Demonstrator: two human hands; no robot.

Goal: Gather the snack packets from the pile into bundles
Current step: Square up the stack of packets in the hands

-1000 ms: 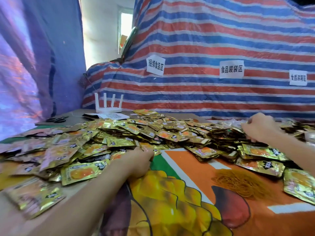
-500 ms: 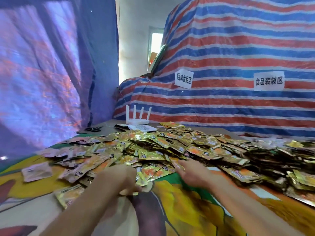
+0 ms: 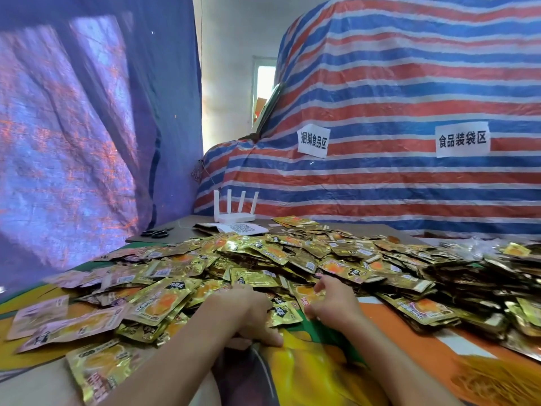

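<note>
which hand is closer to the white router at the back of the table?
Left, though only slightly. The left hand sits almost straight in front of the white router, across the packet pile. The right hand is equally far forward but offset to the right.

Bright, diffuse daylight throughout. Strongest source at the rear window (image 3: pixel 265 83), blown out to near white, with the adjoining wall washed pale. Secondary light passing through the purple tarp (image 3: pixel 73 127) on the left, glowing in mottled violet and orange patches. Soft specular glare on the gold snack packets (image 3: pixel 263 259), strongest across the middle of the pile; packets on the far right darker, in shade. Only faint, soft shadows beneath the left hand (image 3: pixel 246 315) and right hand (image 3: pixel 330 300). Slight motion blur on the forearms and on the near foreground. Marked wide-angle distortion: striped tarp (image 3: pixel 409 83) bulging, counter (image 3: pixel 395 341) edges curving, frame corners stretched and smeared.
</note>
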